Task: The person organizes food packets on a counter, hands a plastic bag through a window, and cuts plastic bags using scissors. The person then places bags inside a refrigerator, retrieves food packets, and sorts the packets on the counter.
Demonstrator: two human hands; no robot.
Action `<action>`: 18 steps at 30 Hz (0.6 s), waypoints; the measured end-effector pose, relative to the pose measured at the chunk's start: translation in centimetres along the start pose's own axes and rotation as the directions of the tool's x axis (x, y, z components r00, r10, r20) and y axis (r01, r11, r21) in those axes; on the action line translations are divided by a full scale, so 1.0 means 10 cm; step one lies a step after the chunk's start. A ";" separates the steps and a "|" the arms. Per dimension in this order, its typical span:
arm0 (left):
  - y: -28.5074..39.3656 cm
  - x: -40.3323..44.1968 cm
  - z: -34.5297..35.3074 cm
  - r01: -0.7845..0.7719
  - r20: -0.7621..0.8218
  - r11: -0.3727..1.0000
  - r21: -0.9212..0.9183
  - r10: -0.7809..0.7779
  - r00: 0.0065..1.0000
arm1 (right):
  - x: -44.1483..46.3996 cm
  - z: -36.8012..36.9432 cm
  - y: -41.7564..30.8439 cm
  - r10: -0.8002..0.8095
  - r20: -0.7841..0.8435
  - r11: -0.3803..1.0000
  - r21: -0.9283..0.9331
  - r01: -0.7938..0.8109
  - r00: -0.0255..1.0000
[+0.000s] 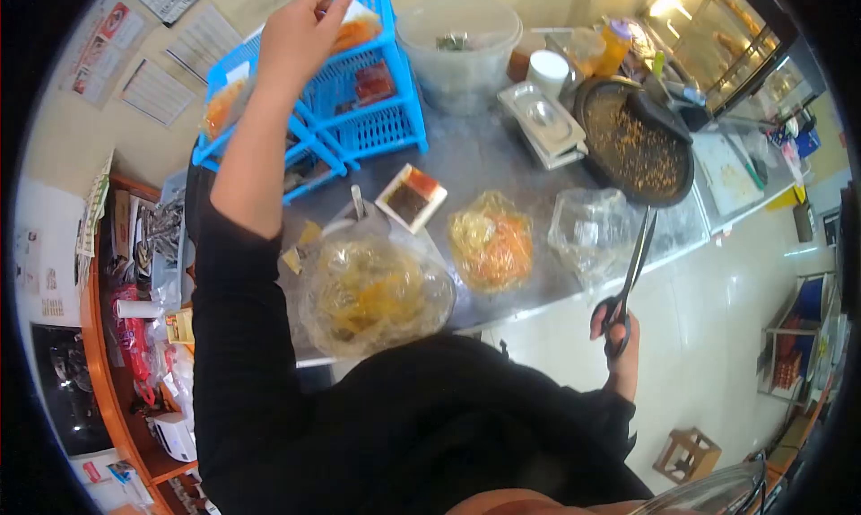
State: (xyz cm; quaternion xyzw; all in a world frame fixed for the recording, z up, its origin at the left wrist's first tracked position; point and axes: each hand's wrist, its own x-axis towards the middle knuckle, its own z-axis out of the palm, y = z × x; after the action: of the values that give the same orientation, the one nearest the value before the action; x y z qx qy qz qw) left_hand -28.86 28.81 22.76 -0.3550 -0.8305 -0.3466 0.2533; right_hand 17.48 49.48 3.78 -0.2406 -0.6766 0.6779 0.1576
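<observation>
My left hand [303,32] is raised over the top of the stacked blue baskets [381,131], its fingers pinched together beside a packet with orange contents [357,32]. What those fingers hold is too small to tell. At the right, past the counter's front edge, my right hand [623,340] grips black-handled scissors [635,268], their blades pointing up. On the metal counter [489,156] lie a clear bag with yellow contents [372,291], a bag with orange and yellow contents [491,243] and a crumpled clear bag [592,231]. A white tray with dark and red contents [411,197] sits behind them.
Behind the counter's middle stands a large translucent tub [459,53]. Metal containers [543,125] lie beside a round dark pan with brown bits [641,147]. A white-lidded jar [546,69] is near. Shelves [143,353] stand left, a wooden stool [687,455] on the floor at right.
</observation>
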 end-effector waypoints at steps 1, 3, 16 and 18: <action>-0.32 0.28 0.04 -0.027 -0.002 1.000 0.010 0.027 1.000 | 0.01 -0.01 0.00 -0.005 -0.011 1.000 -0.028 0.005 1.000; -0.86 0.77 0.17 -0.052 0.162 0.997 0.056 0.043 0.986 | 0.03 0.00 0.03 -0.014 -0.054 0.999 -0.031 0.012 0.998; -1.66 1.48 0.91 -0.231 0.825 0.944 0.234 -0.067 0.561 | 0.17 0.02 0.18 0.135 -0.263 0.990 -0.013 -0.143 0.955; -1.74 1.48 1.00 -0.133 0.871 0.979 0.155 -0.072 0.486 | 0.21 0.03 0.19 0.149 -0.264 0.987 -0.024 -0.161 0.953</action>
State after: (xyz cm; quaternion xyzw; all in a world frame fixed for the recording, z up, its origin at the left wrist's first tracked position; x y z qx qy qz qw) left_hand -53.07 33.68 19.41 -0.4685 -0.8680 -0.0284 -0.1620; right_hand 15.78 50.25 1.68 -0.3837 -0.6439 0.6351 0.1866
